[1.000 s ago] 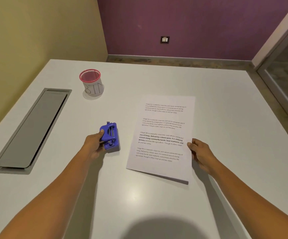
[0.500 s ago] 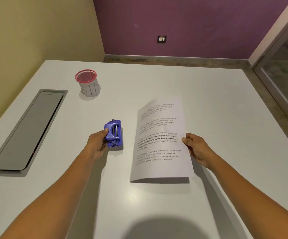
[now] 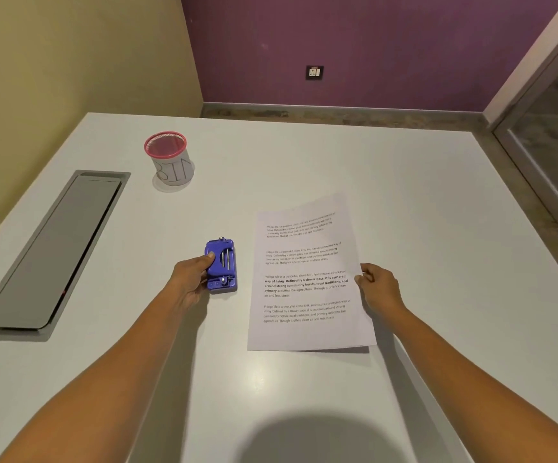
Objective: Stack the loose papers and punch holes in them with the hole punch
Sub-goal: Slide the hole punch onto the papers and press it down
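A stack of printed white papers (image 3: pixel 307 332) is held a little above the white table (image 3: pixel 404 182), its near edge casting a shadow. My right hand (image 3: pixel 376 289) pinches the stack's right edge at mid-height. A blue hole punch (image 3: pixel 221 265) stands on the table just left of the papers, with a small gap between them. My left hand (image 3: pixel 192 280) grips the punch from its left side, thumb on top.
A pink-rimmed mesh cup (image 3: pixel 169 158) marked "BIN" stands at the back left. A long grey cable hatch (image 3: pixel 54 252) is set into the table at the left. A purple wall and a glass door frame lie beyond the table's far and right edges.
My right hand lifted the paper stack off the table and turned it more upright, closer to the punch. My left hand turned the punch and slid it slightly right.
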